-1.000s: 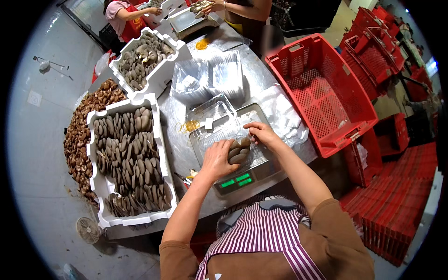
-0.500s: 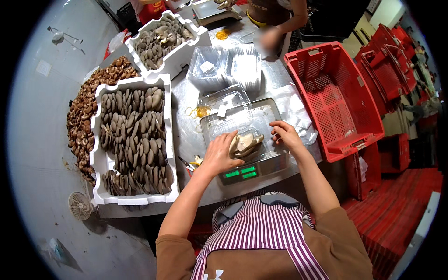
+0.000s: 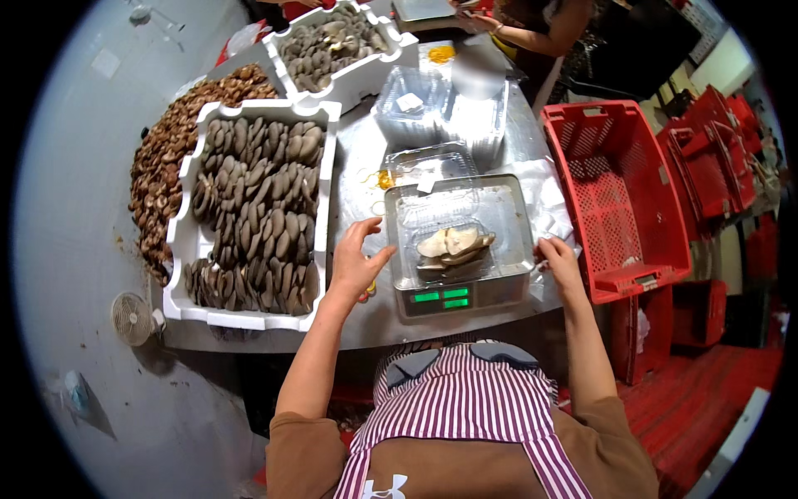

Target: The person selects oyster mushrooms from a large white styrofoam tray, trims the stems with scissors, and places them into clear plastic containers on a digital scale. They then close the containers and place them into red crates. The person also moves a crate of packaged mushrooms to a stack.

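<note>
A small cluster of grey oyster mushrooms (image 3: 457, 249) lies in a clear plastic container on the metal pan of a digital scale (image 3: 509, 218), whose display glows green. My left hand (image 3: 357, 259) hovers just left of the scale, empty, with thumb and fingers spread. At the scale's right edge is my right hand (image 3: 560, 261), fingers bent and parted, beside white slips and plastic; nothing shows in its grasp. Left of me stands a white foam crate (image 3: 184, 241) with rows of oyster mushrooms (image 3: 259, 195).
Stacked clear containers (image 3: 416, 112) and yellow rubber bands (image 3: 385, 180) sit behind the scale. A second foam crate (image 3: 353, 79) and a heap of brown mushrooms (image 3: 162, 179) are farther left. A red plastic crate (image 3: 615, 216) stands at right. Across the table, a co-worker's arm (image 3: 532, 37) shows.
My left hand has let go of the mushrooms and drawn back left. My right hand has moved right, to the scale's edge. The whole view has shifted a little.
</note>
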Motion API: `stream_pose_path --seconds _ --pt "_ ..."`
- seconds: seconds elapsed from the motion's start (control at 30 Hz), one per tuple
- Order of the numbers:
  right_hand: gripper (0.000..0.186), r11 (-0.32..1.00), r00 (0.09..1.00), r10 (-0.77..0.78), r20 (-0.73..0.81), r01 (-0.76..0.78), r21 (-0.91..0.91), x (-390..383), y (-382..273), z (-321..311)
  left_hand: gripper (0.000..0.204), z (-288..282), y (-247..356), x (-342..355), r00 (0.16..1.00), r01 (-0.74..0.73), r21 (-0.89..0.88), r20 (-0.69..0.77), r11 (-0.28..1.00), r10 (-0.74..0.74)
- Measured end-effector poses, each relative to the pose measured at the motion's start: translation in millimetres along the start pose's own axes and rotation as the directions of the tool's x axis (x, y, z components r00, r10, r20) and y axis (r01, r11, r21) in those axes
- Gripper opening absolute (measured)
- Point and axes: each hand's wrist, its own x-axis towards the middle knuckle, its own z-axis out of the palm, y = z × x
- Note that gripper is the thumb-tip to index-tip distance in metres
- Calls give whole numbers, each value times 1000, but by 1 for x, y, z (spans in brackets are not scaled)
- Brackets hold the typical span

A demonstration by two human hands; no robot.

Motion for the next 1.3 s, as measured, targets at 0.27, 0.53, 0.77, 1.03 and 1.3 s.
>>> stream_pose_path --seconds 0.27,0.53,0.77,1.03,1.3 --pt "37 992 987 -126 -103 128 11 -20 25 -26 12 0 -29 -47 960 99 -160 -243 982 -136" --pt "28 942 973 180 145 -128 -310 -94 110 -26 29 49 -43 -184 938 346 -258 89 902 -334" --pt "38 907 756 281 592 -6 -422 -134 178 -21 47 77 -50 -284 870 375 -454 475 808 -137" --pt "31 864 673 481 562 -258 -431 -151 122 -30 42 47 -54 -299 836 461 -421 501 781 -224" --pt "31 898 710 254 657 80 -433 -136 109 -41 22 33 -69 -314 807 534 -204 412 820 -423"
